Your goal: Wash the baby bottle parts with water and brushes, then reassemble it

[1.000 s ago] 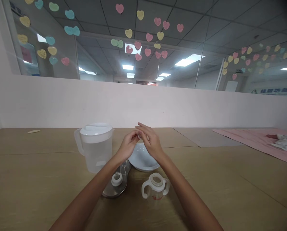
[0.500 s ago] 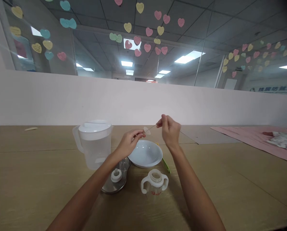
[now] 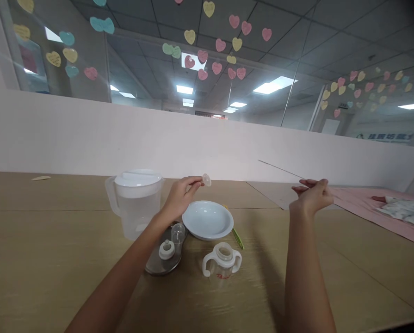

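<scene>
My left hand [image 3: 183,192] pinches a small translucent round piece [image 3: 207,180] by its edge, above the far side of a white bowl [image 3: 207,221]. Off to the right, my right hand [image 3: 312,194] grips a thin wire-like stick [image 3: 279,168], which points up and to the left; what its tip is like is too small to tell. Below and between the hands stands a clear baby bottle [image 3: 222,263] with two white handles and an uncovered mouth. Left of it, a metal tray [image 3: 160,268] carries a white bottle collar with teat [image 3: 167,249] and a clear dome cap [image 3: 178,233].
A lidded translucent pitcher [image 3: 137,208] stands behind the tray. Partly behind the bowl's right side lies a green brush-like tool [image 3: 238,238]. A pink cloth [image 3: 359,203] with patterned fabric covers the far right. A white wall [image 3: 193,148] bounds the table.
My right hand has moved right, drawing the thin stick away from the translucent piece. My left hand stays near its place, still holding that piece. The view has shifted slightly.
</scene>
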Tool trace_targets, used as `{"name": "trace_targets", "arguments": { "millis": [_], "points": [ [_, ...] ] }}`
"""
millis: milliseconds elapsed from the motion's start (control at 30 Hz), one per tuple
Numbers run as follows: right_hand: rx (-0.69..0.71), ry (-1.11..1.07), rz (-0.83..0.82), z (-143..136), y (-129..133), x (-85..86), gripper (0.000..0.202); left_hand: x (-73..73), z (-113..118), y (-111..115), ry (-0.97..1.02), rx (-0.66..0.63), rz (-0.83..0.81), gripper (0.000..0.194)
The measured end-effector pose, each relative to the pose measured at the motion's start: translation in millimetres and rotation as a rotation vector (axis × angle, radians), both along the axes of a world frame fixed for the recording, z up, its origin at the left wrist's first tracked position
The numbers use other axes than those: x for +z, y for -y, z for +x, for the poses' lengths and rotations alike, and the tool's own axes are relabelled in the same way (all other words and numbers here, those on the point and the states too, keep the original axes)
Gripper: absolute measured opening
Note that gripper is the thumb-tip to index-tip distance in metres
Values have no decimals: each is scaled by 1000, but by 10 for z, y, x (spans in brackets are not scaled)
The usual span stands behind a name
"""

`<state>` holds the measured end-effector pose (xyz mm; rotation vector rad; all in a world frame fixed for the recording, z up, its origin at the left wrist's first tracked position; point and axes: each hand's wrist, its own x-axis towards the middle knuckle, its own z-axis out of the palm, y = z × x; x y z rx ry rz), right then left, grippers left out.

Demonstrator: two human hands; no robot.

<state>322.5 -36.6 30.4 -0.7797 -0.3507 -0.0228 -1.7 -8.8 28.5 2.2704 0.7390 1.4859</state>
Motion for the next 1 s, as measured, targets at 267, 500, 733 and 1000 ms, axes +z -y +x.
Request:
{"name": "trace_targets", "arguments": {
  "millis": [267,500,733,1000],
  "points": [
    [519,247,-530,-239,-478,-328,29,-302,75,-300,-35,48,-59,22],
    [851,424,-742,-604,-694,-562,25,-571,158,-331,-378,118,9,24],
    [923,511,-859,-590,-718,-602,23,-800,164,-473,-574,149,-25,24],
    [879,528,-882,-547,-778,-630,14,-1017,148,-594,-500,-5,-277,15]
  ]
}}
